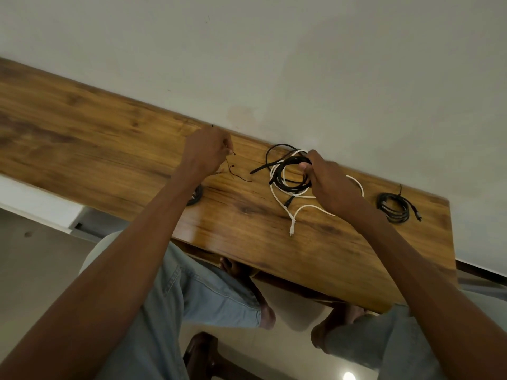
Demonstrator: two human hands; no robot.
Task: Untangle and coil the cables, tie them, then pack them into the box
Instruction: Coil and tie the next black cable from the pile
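Note:
My right hand (327,182) grips a coil of black cable (285,171) just above the wooden table (109,138), near the wall. A loose white cable (295,212) lies tangled under and around that coil, its plug end pointing at the front edge. My left hand (207,152) is closed on a thin dark tie wire (233,171) whose free ends dangle to the table. A coiled black cable (395,207) rests at the right end. Another dark coil (196,194) peeks out from under my left forearm. No box is in view.
The table runs along a pale wall (301,64), and its right end stops just past the coiled cable. My knees in light jeans (208,292) sit below the front edge. A white ledge (35,207) lies at the left.

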